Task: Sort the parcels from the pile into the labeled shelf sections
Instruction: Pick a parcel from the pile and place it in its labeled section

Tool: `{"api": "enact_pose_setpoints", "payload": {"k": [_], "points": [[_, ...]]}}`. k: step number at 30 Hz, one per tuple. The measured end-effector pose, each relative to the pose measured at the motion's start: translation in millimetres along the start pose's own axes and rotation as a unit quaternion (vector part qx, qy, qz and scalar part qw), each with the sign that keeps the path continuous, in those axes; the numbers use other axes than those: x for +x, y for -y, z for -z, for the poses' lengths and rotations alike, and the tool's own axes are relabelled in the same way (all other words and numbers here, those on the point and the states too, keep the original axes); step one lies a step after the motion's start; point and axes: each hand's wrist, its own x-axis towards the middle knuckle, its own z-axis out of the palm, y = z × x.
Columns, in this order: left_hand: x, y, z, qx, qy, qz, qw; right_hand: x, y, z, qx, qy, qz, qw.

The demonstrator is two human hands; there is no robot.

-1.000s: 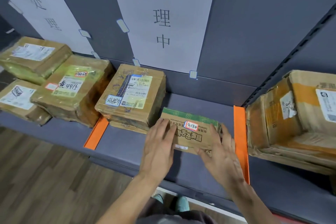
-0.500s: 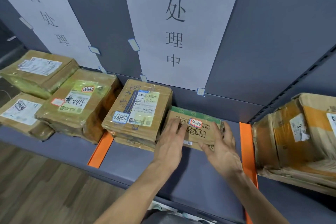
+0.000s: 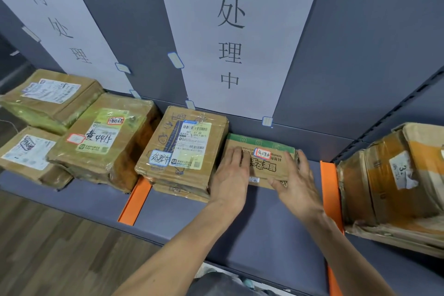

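Pressing parcel (image 3: pixel 263 167) top: left hand (image 3: pixel 230 175), fingers straight | right hand (image 3: pixel 298 182) flat against its right edge

Grey shelf (image 3: pixel 264 235), split into sections by a left orange divider (image 3: pixel 134 202) at 8 o'clock and a right orange divider (image 3: pixel 329 187) at 3 o'clock. Left section, 9 o'clock: white-labelled parcel (image 3: pixel 26 154) at the front, green-taped parcel (image 3: pixel 103 142) touching it, tilted parcel (image 3: pixel 50 94) behind both. Middle section: flat box (image 3: pixel 180 191) bearing a labelled parcel (image 3: pixel 182 146); small green-edged carton (image 3: pixel 264 168) just beside, toward the rear. Right section: worn carton (image 3: pixel 384 175).
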Motion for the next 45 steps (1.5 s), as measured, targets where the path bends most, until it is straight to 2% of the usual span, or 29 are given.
{"api": "enact_pose_setpoints", "payload": {"k": [10,23,28,34,45], "points": [[-11,6,-13,0.008,-0.001,0.007,1.000,-9,3,-4,-0.014,-0.014,-0.001,1.000],[-42,0,-10,0.014,0.013,-0.029,0.999,-17,7,5,-0.016,-0.005,-0.007,1.000],[-51,4,-14,0.035,0.049,-0.035,0.998,-36,11,3,0.018,-0.021,-0.018,0.999],[-51,8,-13,0.036,0.082,-0.036,0.995,-44,21,4,0.003,-0.011,-0.017,1.000],[-95,23,-12,-0.011,0.077,-0.103,0.992,-114,6,2,-0.017,-0.038,-0.027,0.999]]}}
